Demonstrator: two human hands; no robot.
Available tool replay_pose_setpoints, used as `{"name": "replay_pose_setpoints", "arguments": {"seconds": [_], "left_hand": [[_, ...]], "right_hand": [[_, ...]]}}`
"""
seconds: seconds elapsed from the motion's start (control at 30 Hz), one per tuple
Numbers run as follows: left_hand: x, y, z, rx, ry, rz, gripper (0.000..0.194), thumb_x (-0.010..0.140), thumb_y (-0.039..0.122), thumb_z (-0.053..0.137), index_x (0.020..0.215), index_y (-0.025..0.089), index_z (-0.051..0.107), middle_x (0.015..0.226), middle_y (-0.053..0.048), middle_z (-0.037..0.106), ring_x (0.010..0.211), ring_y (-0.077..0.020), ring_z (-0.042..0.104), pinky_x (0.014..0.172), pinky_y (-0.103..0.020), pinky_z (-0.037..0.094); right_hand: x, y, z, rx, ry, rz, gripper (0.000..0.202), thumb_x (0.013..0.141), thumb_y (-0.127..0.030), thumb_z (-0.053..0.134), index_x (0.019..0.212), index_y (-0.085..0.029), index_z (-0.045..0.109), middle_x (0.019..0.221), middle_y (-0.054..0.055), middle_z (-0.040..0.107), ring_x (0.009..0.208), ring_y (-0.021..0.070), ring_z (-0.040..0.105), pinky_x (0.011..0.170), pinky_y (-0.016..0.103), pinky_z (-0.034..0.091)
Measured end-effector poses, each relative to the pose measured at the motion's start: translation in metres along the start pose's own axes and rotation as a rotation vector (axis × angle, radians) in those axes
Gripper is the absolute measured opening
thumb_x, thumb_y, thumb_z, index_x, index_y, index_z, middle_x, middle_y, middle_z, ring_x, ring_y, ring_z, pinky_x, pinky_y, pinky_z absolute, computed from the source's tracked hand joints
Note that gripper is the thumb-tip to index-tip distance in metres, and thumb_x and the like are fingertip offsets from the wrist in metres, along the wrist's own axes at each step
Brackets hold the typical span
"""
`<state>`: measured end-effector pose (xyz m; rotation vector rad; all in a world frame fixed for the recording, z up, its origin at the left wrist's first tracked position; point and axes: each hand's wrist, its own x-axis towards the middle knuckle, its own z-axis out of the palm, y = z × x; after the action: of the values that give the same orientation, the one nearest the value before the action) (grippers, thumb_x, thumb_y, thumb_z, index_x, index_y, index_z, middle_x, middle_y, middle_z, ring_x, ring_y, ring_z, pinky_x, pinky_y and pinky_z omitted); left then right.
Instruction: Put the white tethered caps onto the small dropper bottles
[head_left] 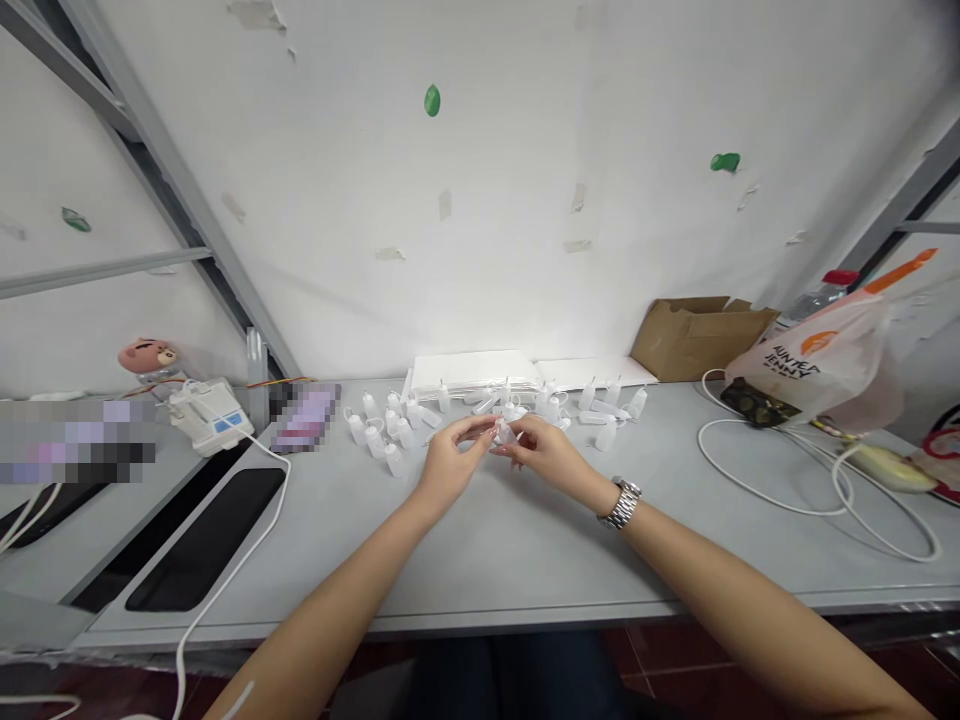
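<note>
Near the middle of the grey table [465, 540], a small translucent bottle [505, 432] is held between both hands. My left hand [455, 455] pinches it from the left with thumb and fingers. From the right, my right hand [547, 452] grips the same bottle; a metal watch [622, 503] is on that wrist. Several similar bottles with thin needle-like tips stand to the left, among them one at the front [394, 460]. More stand or lie behind and to the right, including an upright one [606, 434]. The fingers partly hide the held bottle.
A stack of white sheets [472, 372] lies against the wall. At the right are a cardboard box [694, 335], a plastic bag [825, 350] and a looped white cable [757, 495]. On the left lie a black phone-like slab [206, 540] and a white power strip [210, 415].
</note>
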<state>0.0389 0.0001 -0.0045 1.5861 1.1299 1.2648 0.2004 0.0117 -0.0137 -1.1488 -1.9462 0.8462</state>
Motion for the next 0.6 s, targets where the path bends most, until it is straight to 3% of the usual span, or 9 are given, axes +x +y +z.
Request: {"name": "replay_pose_setpoints", "arguments": {"seconds": [0.33, 0.6], "left_hand": [[-0.0014, 0.0012, 0.0003, 0.016, 0.050, 0.065, 0.024, 0.075, 0.037, 0.058, 0.091, 0.024, 0.069, 0.101, -0.003, 0.067, 0.099, -0.0184, 0.058, 0.088, -0.031, 0.043], [-0.0046, 0.0018, 0.0018, 0.105, 0.097, 0.153, 0.026, 0.070, 0.035, 0.064, 0.095, 0.028, 0.068, 0.104, -0.002, 0.066, 0.098, -0.0182, 0.057, 0.087, -0.032, 0.043]], "right_hand": [[-0.0028, -0.0050, -0.0001, -0.185, 0.098, -0.071, 0.022, 0.076, -0.037, 0.060, 0.068, -0.019, 0.052, 0.067, 0.000, 0.050, 0.060, 0.0126, 0.044, 0.056, 0.026, 0.039], [-0.0032, -0.0043, 0.0017, -0.167, 0.149, -0.115, 0.009, 0.078, -0.026, 0.059, 0.080, -0.018, 0.056, 0.074, 0.002, 0.054, 0.064, 0.0129, 0.049, 0.059, 0.027, 0.042]]}}
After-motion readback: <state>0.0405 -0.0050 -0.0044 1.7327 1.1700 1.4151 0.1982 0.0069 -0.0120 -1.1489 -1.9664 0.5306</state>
